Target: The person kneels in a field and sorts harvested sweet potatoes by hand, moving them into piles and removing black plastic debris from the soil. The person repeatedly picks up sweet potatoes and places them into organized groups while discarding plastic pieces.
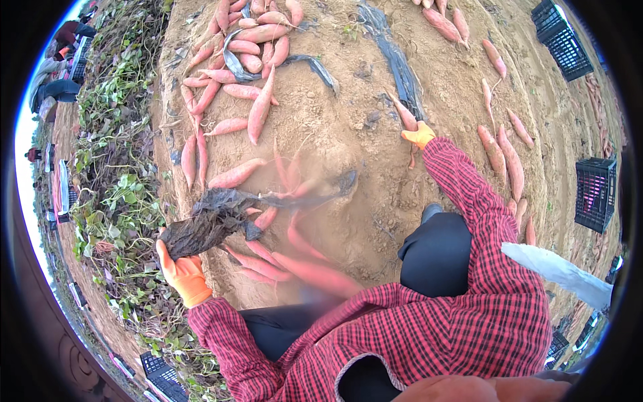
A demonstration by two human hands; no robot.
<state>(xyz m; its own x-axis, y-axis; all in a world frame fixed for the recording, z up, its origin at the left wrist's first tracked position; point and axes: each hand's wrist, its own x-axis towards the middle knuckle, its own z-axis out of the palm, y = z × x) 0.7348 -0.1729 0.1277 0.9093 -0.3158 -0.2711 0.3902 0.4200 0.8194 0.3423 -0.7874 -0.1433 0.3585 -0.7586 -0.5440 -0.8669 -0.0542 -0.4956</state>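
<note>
My left hand (185, 275), in an orange glove, grips a crumpled sheet of black plastic mulch film (203, 228). A thin tail of the film trails right, over several pink-skinned sweet potatoes on the soil, and part of this area is blurred. My right hand (420, 134), gloved in yellow-orange, reaches forward and closes around the near end of a sweet potato (402, 110). Its tapered tip points away from me, beside a flattened strip of film (394, 55). Just in front of my body lies a large sweet potato (319, 274).
A pile of sweet potatoes (261, 34) lies ahead, left of centre. More sweet potatoes (511, 161) line the right. Leafy vines (118, 125) cover the left side. Black plastic crates (596, 195) stand at the far right. Another person (55, 90) bends at the far left.
</note>
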